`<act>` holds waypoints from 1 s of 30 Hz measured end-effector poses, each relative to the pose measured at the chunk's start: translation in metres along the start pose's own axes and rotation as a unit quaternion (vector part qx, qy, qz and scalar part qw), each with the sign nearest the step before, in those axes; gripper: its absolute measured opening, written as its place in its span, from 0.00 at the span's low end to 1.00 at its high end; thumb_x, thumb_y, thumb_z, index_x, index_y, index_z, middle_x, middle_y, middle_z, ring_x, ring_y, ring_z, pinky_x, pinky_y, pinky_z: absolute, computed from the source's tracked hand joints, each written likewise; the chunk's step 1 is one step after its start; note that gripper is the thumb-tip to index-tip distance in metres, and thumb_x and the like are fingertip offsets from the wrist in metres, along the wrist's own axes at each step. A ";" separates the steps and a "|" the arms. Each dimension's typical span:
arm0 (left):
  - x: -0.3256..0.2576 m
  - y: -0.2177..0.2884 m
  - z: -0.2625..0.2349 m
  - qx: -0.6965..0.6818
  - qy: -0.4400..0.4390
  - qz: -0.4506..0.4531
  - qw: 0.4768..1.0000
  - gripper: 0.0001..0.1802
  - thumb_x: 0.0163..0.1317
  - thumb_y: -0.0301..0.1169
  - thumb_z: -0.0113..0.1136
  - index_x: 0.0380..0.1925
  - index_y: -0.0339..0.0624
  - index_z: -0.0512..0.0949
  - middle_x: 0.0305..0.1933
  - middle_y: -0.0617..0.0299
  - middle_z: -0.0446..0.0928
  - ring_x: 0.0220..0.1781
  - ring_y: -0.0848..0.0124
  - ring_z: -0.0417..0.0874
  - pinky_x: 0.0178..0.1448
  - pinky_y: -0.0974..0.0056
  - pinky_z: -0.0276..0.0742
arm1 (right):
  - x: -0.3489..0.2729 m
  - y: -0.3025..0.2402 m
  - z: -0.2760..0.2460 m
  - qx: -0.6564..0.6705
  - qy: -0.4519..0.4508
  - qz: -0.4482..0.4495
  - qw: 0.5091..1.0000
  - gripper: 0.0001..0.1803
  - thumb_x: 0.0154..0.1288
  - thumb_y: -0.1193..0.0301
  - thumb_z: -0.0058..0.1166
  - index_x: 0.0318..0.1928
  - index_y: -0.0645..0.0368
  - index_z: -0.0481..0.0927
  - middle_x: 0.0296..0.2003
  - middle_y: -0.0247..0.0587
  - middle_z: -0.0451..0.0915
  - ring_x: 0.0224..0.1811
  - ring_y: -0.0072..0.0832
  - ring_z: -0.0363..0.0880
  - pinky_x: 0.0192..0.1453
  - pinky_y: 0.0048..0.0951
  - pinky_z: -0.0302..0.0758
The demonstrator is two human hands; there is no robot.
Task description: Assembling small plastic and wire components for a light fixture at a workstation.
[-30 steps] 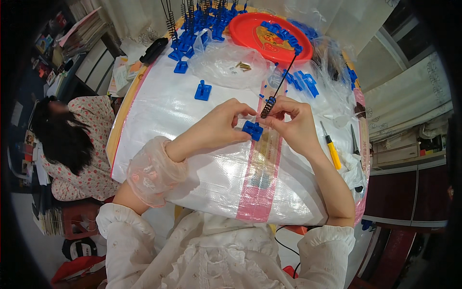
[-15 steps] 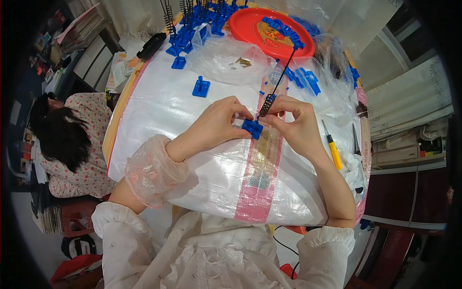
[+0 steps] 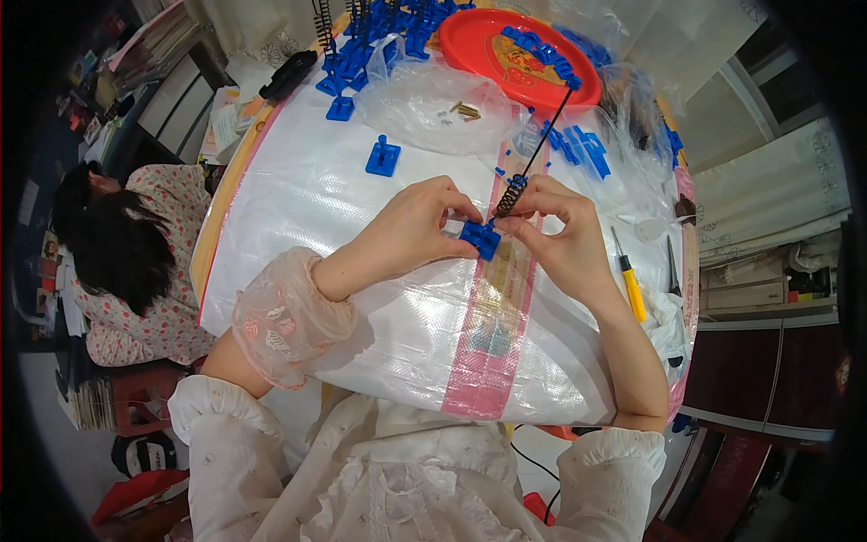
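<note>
Blue plastic base (image 3: pixel 481 241) and black coil spring (image 3: pixel 511 195) meet between my fingertips

The glossy, square-cornered base sits just above the tabletop, in front of me and near the middle of the table. My left hand (image 3: pixel 418 221) has thumb and fingers clamped on its left edge. My right hand (image 3: pixel 562 221) pinches the lower end of the spring, where the tight, dark loops come down to the base's short stem. Above the loops, a thin, straight black rod (image 3: pixel 549 131) slants up to a small blue clip (image 3: pixel 573 82) at the tray's rim; I can't tell whether the two are joined.

Beneath my hands spreads a shiny white woven sheet (image 3: pixel 298 217), crossed by a pink-edged band. A second blue base (image 3: pixel 383 160), with an upright peg, lies beyond my left hand. Farther off, brass-coloured screws (image 3: pixel 467 110) rest on a crinkled clear plastic bag (image 3: pixel 424 99), beside a smooth, round red tray (image 3: pixel 465 45) bearing more blue clips. Flat blue pieces (image 3: pixel 585 149) lie nearer than the tray. To my right is a screwdriver (image 3: pixel 632 289) with a yellow handle. Blue bases with springs crowd the far left, and a sheer, gathered pinkish cuff (image 3: pixel 293 316) puffs around my left forearm.
</note>
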State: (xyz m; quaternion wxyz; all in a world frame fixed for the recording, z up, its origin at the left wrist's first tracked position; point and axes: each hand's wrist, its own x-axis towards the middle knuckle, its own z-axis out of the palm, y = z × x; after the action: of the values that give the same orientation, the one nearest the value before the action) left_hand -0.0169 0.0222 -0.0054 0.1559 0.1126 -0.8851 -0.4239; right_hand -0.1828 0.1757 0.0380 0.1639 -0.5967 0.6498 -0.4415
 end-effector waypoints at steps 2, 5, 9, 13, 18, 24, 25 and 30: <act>0.001 -0.001 0.001 -0.001 0.003 0.005 1.000 0.23 0.46 0.34 0.83 0.41 0.38 0.86 0.38 0.62 0.77 0.35 0.69 0.74 0.41 0.65 0.74 | 0.000 0.003 0.001 0.010 0.006 0.003 1.000 0.07 0.55 0.77 0.69 0.36 0.66 0.87 0.31 0.37 0.81 0.36 0.25 0.76 0.42 0.28 0.69; 0.001 0.001 -0.001 0.003 0.001 0.001 1.000 0.23 0.45 0.33 0.83 0.41 0.38 0.86 0.39 0.62 0.78 0.35 0.69 0.74 0.41 0.65 0.74 | 0.001 0.004 0.001 0.006 0.003 0.000 1.000 0.07 0.55 0.78 0.69 0.36 0.66 0.87 0.32 0.37 0.81 0.36 0.26 0.76 0.43 0.29 0.68; 0.002 -0.001 0.000 0.002 0.000 -0.003 1.000 0.23 0.45 0.33 0.83 0.42 0.38 0.86 0.39 0.62 0.78 0.35 0.69 0.74 0.41 0.65 0.74 | 0.001 0.003 0.000 -0.013 0.000 -0.016 1.000 0.07 0.55 0.81 0.66 0.37 0.68 0.86 0.32 0.43 0.82 0.37 0.33 0.81 0.43 0.32 0.75; 0.003 0.000 0.000 0.004 0.001 -0.001 1.000 0.23 0.45 0.33 0.83 0.41 0.38 0.86 0.39 0.62 0.79 0.35 0.69 0.75 0.41 0.65 0.74 | 0.001 0.004 0.000 -0.012 0.000 -0.016 1.000 0.07 0.55 0.81 0.66 0.37 0.68 0.86 0.32 0.43 0.82 0.37 0.33 0.81 0.43 0.32 0.75; 0.003 -0.002 0.001 0.007 0.009 0.004 1.000 0.23 0.45 0.34 0.83 0.41 0.38 0.86 0.39 0.61 0.79 0.34 0.69 0.75 0.41 0.64 0.74 | 0.002 0.006 0.001 -0.009 -0.002 -0.016 1.000 0.07 0.55 0.80 0.66 0.36 0.67 0.87 0.32 0.43 0.82 0.37 0.34 0.81 0.43 0.32 0.75; 0.004 -0.003 0.001 0.013 0.009 0.007 1.000 0.23 0.45 0.33 0.82 0.41 0.38 0.86 0.39 0.61 0.79 0.34 0.69 0.75 0.41 0.64 0.74 | 0.003 0.007 0.002 -0.008 -0.001 -0.013 1.000 0.07 0.55 0.79 0.67 0.36 0.67 0.87 0.32 0.43 0.82 0.37 0.34 0.81 0.44 0.33 0.75; 0.004 -0.003 0.000 0.011 0.009 0.006 1.000 0.23 0.45 0.33 0.82 0.41 0.38 0.86 0.39 0.61 0.79 0.34 0.69 0.75 0.41 0.64 0.74 | 0.003 0.008 0.002 -0.008 -0.001 -0.012 1.000 0.07 0.55 0.79 0.67 0.36 0.67 0.87 0.32 0.43 0.82 0.37 0.34 0.81 0.44 0.33 0.75; 0.005 0.000 -0.001 0.008 0.005 0.000 1.000 0.23 0.45 0.33 0.83 0.42 0.38 0.86 0.38 0.60 0.80 0.34 0.69 0.75 0.41 0.64 0.74 | 0.003 0.010 0.002 -0.015 0.000 -0.016 1.000 0.07 0.55 0.79 0.67 0.36 0.67 0.86 0.32 0.44 0.82 0.37 0.35 0.81 0.44 0.33 0.75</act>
State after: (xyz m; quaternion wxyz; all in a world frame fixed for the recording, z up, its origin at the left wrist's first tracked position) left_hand -0.0210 0.0198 -0.0038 0.1591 0.1162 -0.8876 -0.4163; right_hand -0.1882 0.1708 0.0303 0.1474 -0.6093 0.6466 -0.4346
